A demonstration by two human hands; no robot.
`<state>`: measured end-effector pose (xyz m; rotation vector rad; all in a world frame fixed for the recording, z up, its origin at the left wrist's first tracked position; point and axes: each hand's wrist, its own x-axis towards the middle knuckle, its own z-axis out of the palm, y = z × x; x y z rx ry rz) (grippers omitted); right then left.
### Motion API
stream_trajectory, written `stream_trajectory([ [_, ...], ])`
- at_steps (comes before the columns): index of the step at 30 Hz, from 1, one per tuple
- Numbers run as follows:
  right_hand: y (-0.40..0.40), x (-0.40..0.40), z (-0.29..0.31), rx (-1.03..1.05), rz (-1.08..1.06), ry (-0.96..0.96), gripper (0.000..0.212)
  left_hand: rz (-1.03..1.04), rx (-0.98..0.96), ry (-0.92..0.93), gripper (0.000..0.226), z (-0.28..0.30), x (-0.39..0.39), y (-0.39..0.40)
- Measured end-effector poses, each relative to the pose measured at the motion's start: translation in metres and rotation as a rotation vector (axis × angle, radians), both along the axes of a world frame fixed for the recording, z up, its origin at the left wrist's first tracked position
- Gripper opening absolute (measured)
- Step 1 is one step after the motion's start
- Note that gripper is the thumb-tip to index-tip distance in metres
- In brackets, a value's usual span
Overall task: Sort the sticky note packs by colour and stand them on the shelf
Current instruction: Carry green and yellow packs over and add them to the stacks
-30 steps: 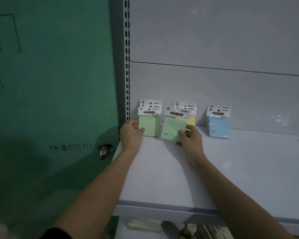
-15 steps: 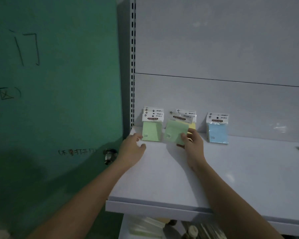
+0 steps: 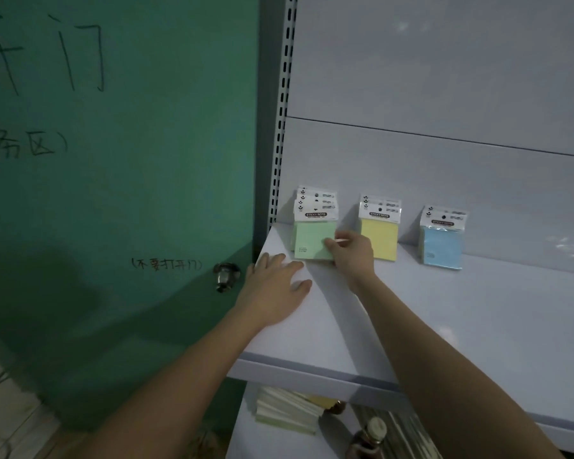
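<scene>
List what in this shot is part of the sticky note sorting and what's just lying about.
Part of the job:
- green packs, right hand pinching the front one
- yellow packs
- blue packs
- shelf
- left hand, flat on the shelf

Lying about:
- green door with its knob
- paper stack and bottle on the lower shelf

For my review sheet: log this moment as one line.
step: adding green pack to green stack | right hand: pinches pack | left hand: flat on shelf | yellow stack, blue stack: standing
</scene>
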<state>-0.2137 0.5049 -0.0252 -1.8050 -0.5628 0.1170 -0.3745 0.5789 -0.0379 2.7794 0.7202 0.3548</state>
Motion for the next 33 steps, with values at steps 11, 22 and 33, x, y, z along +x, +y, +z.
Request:
stream_trajectory([
  [11,0.025,-0.014,-0.016,-0.123,-0.158,-0.253,0.029,0.000,0.010,-0.044,0.050,-0.006,0.006,0.006],
  [22,0.022,-0.018,-0.015,-0.218,-0.248,-0.338,0.026,-0.017,0.035,-0.095,0.050,-0.014,0.006,0.010],
  [33,-0.019,-0.047,-0.003,-0.242,-0.101,-0.128,0.039,-0.012,0.019,-0.077,0.051,-0.009,0.003,0.013],
])
